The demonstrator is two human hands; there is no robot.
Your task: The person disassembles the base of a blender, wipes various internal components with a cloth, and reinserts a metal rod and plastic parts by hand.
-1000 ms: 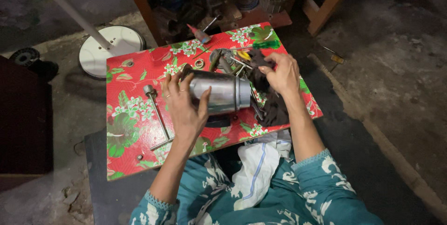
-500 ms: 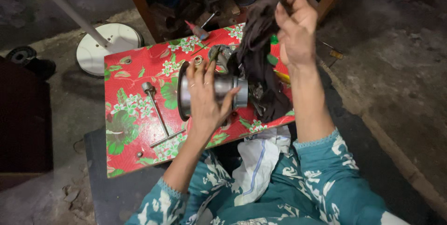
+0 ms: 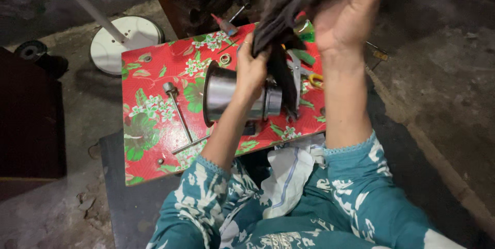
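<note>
A shiny metal canister (image 3: 227,97) lies on its side on a red floral board (image 3: 149,120). My left hand (image 3: 252,68) is above the canister, fingers pinching the lower edge of a dark grimy cloth (image 3: 281,12). My right hand (image 3: 345,9) is raised high near the top of the view, gripping the same cloth, which hangs down between both hands to the board.
A long metal rod with a round head (image 3: 178,110) and a second rod (image 3: 191,145) lie on the board's left part. Small tools and a washer (image 3: 225,59) lie at its far edge. A white fan base (image 3: 124,43) stands on the floor beyond.
My right hand has lifted the dark cloth up off the board. My left hand has left the canister's side and risen to take the cloth's lower edge.
</note>
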